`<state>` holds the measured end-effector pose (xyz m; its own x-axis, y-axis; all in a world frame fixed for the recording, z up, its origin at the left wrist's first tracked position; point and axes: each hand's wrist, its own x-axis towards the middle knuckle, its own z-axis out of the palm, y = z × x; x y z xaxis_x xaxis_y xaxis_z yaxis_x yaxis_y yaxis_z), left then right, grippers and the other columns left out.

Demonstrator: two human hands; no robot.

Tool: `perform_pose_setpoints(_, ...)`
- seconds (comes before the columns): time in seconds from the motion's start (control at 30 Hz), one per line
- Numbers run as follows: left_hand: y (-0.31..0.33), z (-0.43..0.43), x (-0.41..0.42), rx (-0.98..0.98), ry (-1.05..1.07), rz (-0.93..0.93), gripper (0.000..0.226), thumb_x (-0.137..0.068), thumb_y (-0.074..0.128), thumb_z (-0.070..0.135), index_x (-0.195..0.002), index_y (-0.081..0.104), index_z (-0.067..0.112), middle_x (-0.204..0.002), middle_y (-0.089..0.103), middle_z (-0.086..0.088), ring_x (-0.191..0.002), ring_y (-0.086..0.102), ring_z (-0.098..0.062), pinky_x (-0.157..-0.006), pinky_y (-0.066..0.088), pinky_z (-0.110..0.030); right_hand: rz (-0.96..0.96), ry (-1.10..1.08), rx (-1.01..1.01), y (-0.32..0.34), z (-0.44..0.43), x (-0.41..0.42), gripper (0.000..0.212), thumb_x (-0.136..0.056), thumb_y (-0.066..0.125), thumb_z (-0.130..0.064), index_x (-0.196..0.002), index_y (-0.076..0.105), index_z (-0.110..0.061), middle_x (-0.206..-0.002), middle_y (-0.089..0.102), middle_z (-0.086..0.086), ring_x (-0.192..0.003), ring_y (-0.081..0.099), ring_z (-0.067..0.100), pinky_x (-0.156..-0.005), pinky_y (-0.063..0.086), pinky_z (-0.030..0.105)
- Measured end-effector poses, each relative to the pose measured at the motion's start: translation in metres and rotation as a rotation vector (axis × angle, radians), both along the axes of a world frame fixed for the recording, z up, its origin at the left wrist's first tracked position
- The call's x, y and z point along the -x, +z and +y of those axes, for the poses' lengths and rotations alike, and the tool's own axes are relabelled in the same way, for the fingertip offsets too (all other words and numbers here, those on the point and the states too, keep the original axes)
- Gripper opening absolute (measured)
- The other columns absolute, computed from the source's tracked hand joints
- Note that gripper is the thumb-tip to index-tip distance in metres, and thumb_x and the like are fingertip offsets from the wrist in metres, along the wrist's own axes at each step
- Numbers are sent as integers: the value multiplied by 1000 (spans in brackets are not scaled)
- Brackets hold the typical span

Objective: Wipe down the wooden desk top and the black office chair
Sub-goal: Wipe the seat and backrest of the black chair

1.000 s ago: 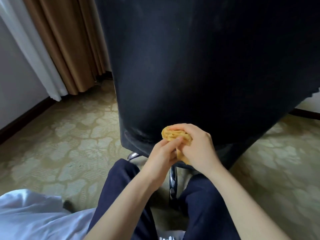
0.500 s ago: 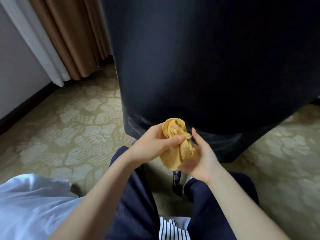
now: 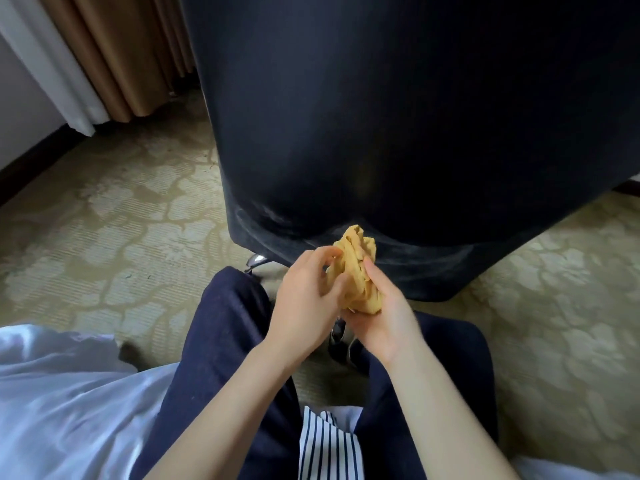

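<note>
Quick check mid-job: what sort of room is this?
Likely a hotel room, though a home office is possible: floral patterned carpet, floor-length tan curtains beside a white sheer, and the black office chair.

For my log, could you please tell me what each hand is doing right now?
Left hand: fingers curled, pinching the yellow cloth.
Right hand: holding the same cloth, thumb over it.
</note>
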<state>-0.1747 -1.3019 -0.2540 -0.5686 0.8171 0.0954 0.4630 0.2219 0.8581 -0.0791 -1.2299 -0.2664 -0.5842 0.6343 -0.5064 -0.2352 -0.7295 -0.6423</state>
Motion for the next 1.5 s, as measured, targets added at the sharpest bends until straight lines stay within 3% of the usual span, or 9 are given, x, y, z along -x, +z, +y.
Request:
perform_pose_setpoints(0.17,3,5,-2,-86,-227,-473,32,-92,53,6,-111,59,31,-107,65,18,-97,60,4,-76,44,-10,-251,-45,-576,5,9,-16,44,-72,71,-37,-114,61,-28,-113,67,0,-109,62,18,-90,50,36)
perform_pose_setpoints(0.3,5,12,11,-91,-253,-602,38,-93,47,-2,-122,59,19,-120,64,7,-113,58,-5,-83,45,-10,-567,-102,-1355,16,32,-18,34,-80,74,-24,-112,62,-25,-111,59,-3,-101,55,3,-82,42,8)
perform_pose_setpoints(0.47,-1,29,43,-54,48,-667,45,-94,49,5,-136,46,23,-140,48,0,-124,49,-14,-103,38,-30,-622,-279,-2546,38,92,7,29,-84,71,-6,-112,71,-14,-106,64,9,-98,49,24,-82,46,39)
perform_pose_setpoints(0.57,-2,44,64,-124,130,-741,63,-96,44,8,-149,20,32,-156,23,5,-137,32,-13,-114,27,-40,-689,-374,-2886,43,124,32,32,-86,67,-4,-112,72,-21,-107,68,0,-97,47,19,-82,40,35)
perform_pose_setpoints(0.87,-9,83,97,-161,163,-716,106,-63,41,4,-146,-12,43,-158,-6,16,-143,8,-7,-115,18,-34,-648,-115,-2975,-14,138,55,33,-84,67,-6,-110,70,-27,-102,72,-8,-89,58,15,-81,43,30)
perform_pose_setpoints(1.0,-17,86,104,-164,149,-689,109,-59,40,3,-147,-14,40,-158,-9,14,-132,16,7,-97,26,-15,-633,283,-2939,-55,135,42,27,-87,61,-2,-108,70,-15,-100,70,-4,-77,65,15,-76,53,30)
perform_pose_setpoints(1.13,-16,94,113,-96,145,-634,105,-73,38,-11,-146,-19,38,-158,-11,11,-76,33,36,-63,37,1,-792,685,-2951,-78,140,11,43,-68,77,-7,-110,71,-12,-103,69,-2,-83,65,16,-87,43,29)
perform_pose_setpoints(1.27,-11,99,116,-37,189,-620,104,-77,40,-12,-146,-18,38,-159,-7,7,-95,31,17,-49,31,6,-722,761,-2929,-63,150,-14,38,-65,81,-4,-101,74,-12,-95,71,-2,-79,64,16,-86,46,29)
perform_pose_setpoints(1.5,-7,95,138,-59,233,-601,101,-74,39,-13,-149,-7,35,-158,6,9,-121,35,3,-95,46,-26,-708,481,-3012,8,156,-29,28,-77,73,-1,-102,75,-14,-101,73,2,-88,57,21,-78,47,33)
